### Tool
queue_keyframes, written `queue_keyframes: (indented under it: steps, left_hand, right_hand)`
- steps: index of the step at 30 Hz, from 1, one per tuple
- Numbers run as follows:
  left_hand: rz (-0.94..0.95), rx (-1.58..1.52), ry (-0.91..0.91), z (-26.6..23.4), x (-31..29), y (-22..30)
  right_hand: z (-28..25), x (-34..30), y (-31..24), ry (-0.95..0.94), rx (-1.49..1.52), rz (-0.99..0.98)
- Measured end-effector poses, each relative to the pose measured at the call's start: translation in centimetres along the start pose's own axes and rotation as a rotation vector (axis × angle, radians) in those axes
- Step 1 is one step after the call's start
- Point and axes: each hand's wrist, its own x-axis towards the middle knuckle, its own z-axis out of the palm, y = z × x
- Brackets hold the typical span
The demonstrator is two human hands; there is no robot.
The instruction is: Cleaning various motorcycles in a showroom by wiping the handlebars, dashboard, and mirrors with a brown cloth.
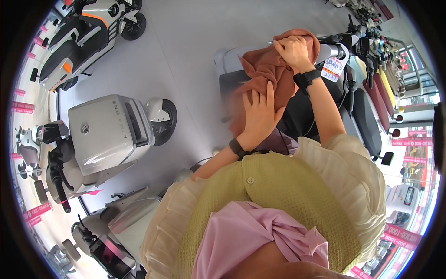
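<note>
A reddish-brown cloth (260, 65) lies bunched over the front of a grey and black scooter (232, 83), hiding much of what is under it. My left hand (259, 114) rests on the cloth's near part with its fingers stretched out flat. The edge of the cloth left of this hand is smeared by motion. Farther off and to the right, my right hand (295, 51) has its fingers curled into the gathered cloth. Beside that hand hangs a white tag (332, 69) with handwriting. Dark bands circle both my wrists.
On the left stand a silver-grey scooter (104, 132) with a broad front panel and, farther back, a white and black scooter (88, 46) with orange accents. Another scooter (111, 251) is at the lower left. A row of scooters (367, 121) lines the right side. Grey floor (181, 42) lies between.
</note>
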Motion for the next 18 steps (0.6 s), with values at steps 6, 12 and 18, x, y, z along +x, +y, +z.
queue_keyframes:
  steps: [6,12,18]
  left_hand:
    - [-0.05,-0.086,-0.056,0.2,0.2,-0.2]
    - [-0.056,-0.094,0.017,0.3,-0.3,-0.4]
    - [-0.004,-0.073,-0.01,-0.3,-0.2,-0.6]
  right_hand:
    - [-1.3,0.0,-2.0,0.13,0.208,0.041]
    - [-2.1,0.5,-3.0,0.181,0.253,0.041]
    - [-0.8,0.3,-2.5,0.266,0.213,0.07]
